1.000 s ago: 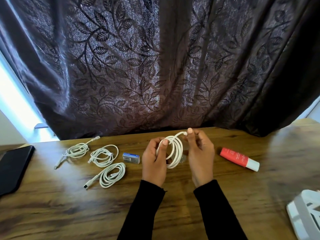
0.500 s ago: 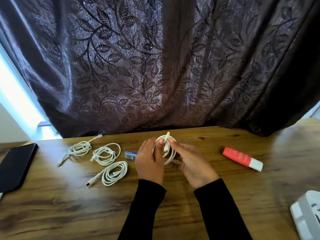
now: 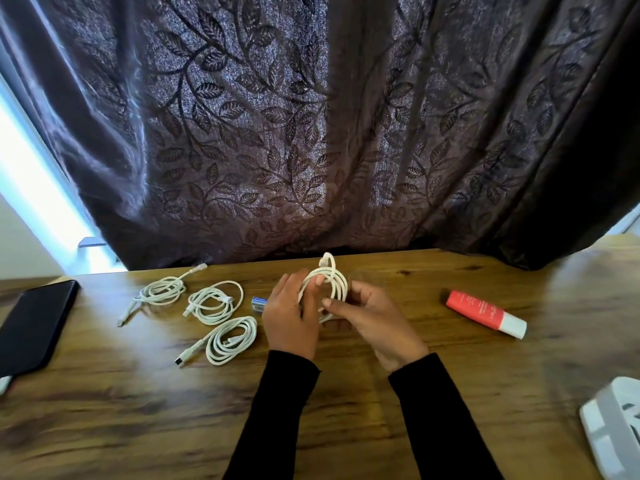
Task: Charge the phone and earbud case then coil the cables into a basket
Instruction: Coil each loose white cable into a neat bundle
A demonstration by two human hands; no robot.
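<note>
White cable, wound into a coil (image 3: 329,284), is held upright above the middle of the wooden desk (image 3: 346,427), near its far edge, with one loose end poking up from the top of the loops. The coil is gripped by the left hand (image 3: 291,318), whose fingers are curled round its left side, and pinched by the right hand (image 3: 375,322), whose thumb and fingers are closed on its lower right part. Three more coiled white cables are laid on the desk to the left of the hands: one (image 3: 162,289) nearest the far edge, one (image 3: 214,303) just beside it, and one (image 3: 230,339) nearer the front. A small blue box (image 3: 259,304) is seen between the cables and the left hand. A dark phone (image 3: 33,327) is placed at the left edge. A red and white tube (image 3: 485,313) lies towards the right. A white basket (image 3: 613,427) is partly seen at the front right corner. A dark leaf-patterned curtain (image 3: 311,133) hangs behind the desk.
</note>
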